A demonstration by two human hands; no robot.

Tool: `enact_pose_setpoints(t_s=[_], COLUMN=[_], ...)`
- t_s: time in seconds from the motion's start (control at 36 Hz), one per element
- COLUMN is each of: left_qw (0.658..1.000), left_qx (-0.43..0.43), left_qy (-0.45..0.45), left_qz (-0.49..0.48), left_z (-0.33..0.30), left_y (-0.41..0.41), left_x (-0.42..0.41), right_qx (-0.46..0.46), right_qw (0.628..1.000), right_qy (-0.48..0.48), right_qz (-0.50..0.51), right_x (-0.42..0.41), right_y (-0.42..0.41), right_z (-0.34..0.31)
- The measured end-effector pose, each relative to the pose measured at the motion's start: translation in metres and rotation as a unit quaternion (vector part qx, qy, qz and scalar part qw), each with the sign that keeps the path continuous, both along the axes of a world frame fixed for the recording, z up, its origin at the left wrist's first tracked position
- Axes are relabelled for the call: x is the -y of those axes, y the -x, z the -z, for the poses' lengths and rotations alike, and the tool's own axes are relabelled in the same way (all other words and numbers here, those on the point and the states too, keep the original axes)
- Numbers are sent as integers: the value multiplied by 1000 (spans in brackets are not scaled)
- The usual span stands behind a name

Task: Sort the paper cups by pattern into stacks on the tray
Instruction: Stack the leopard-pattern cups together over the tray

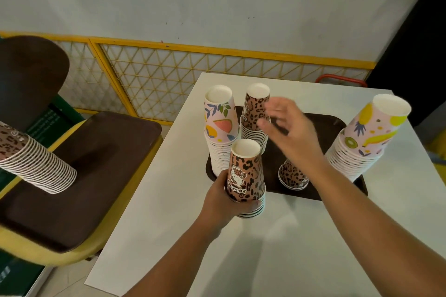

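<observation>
A person's left hand [223, 198] grips a short stack of upside-down leopard-print cups [246, 177] near its base, held at the near edge of the dark tray [337, 125] on a white table [169, 212]. The right hand [287, 123], fingers loosely spread and holding nothing (it is motion-blurred), hovers just beside a taller leopard-print stack [256, 113] at the tray's back. A fruit-print stack [219, 125] stands left of it, a small leopard-print stack [293, 176] under the right wrist, and another fruit-print stack [366, 137] far right.
</observation>
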State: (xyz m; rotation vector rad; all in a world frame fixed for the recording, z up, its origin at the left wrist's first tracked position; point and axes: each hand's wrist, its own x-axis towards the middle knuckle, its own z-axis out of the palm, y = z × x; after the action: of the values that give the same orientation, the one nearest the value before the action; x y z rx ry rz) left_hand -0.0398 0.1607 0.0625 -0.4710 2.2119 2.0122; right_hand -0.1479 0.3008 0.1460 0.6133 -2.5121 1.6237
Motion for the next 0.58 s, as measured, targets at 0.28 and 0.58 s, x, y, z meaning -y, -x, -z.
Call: enact_pose_setpoints(t_s=[0.28,0.58], left_qw=[999,999], left_qx=[-36,-32], left_qy=[2,30], left_qz=[5,22], left_z=[-8,-6], left_y=[0,-2], left_x=[-7,-6], right_qx=[74,71], right_qw=[990,995], right_qy=[-79,-46], right_qz=[-90,-61], right_x=[1,-4], right_y=[-48,-42], right_z=[30,19])
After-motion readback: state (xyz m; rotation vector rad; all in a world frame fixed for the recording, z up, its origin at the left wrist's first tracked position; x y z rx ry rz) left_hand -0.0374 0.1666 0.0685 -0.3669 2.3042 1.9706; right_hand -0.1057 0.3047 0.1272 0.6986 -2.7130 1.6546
